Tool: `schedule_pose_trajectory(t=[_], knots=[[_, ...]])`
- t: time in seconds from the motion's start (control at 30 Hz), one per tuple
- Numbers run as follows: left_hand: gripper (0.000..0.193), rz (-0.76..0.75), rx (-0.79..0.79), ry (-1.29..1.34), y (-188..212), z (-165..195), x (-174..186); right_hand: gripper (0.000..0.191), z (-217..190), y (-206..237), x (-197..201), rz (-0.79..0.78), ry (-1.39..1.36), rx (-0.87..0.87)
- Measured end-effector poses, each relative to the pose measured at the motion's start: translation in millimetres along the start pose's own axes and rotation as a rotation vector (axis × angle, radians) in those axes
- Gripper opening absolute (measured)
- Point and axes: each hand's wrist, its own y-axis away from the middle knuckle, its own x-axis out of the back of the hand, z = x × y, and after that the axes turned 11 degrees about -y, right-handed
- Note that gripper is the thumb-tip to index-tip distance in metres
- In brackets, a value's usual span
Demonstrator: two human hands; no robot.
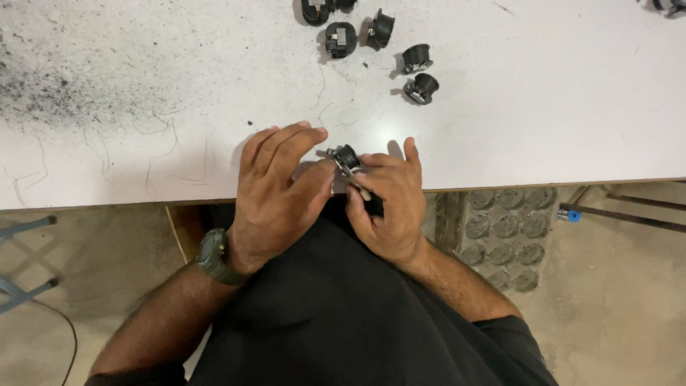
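Two hands meet at the near edge of a white worktop (543, 121), both on one small black part (347, 155) with a metal clip. The left hand (275, 193) lies over it from the left, fingers (296, 143) curled and the thumb pressed toward the metal piece; a dark green watch (213, 256) sits on that wrist. The right hand (389, 204) grips the part from below and the right, its fingers closed around the lower end, so the part sits between the two hands just above the worktop's edge. Farther back on the worktop lie five more small black parts of the same kind: one at the top edge (315, 10), partly cut off, one square-faced (340, 39), one tilted beside it (381, 28), and two close together to the right (416, 58) (422, 88). Another dark piece (668, 6) shows at the far right corner, too cropped to identify. The worktop's left part is speckled with black dust and thin scratch marks. Below the worktop to the right stands a grey tray (504, 232) with round hollows.
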Motion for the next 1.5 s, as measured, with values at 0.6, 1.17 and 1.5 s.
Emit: schedule_pose_trajectory(t=[0.6, 1.17, 1.5], knots=[[0.016, 0.044, -0.040, -0.011, 0, -1, -4, 0.029, -3, -7, 1, -0.007, -0.042, -0.015], [0.014, -0.074, 0.089, 0.106, -1, -3, -5, 0.033, 8, 1, -7, -0.038, 0.000, 0.150], [0.037, -0.074, 0.164, 0.082, -5, -2, 8, 0.030, 3, -13, 10, 0.009, -0.031, 0.119]])
